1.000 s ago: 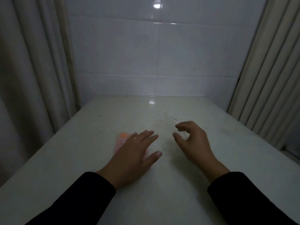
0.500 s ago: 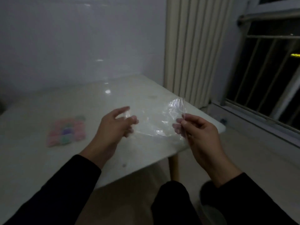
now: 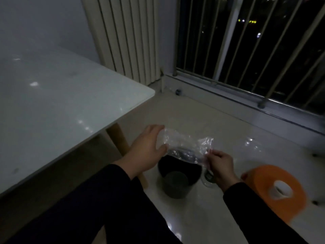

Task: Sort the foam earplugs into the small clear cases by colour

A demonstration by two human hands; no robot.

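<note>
A crumpled clear plastic bag hangs between my two hands, off the table's right side and above a dark bin on the floor. My left hand grips the bag's left end, thumb under it. My right hand pinches its right end. No earplugs and no clear cases show in this view.
The white table fills the left, its corner at centre and a wooden leg below. An orange round object with a white centre lies on the floor at right. A curtain and a barred window stand behind.
My view has swung right, away from the table and the coloured earplugs. Both hands lifted the clear bag off the table and carried it right and down over the dark bin.
</note>
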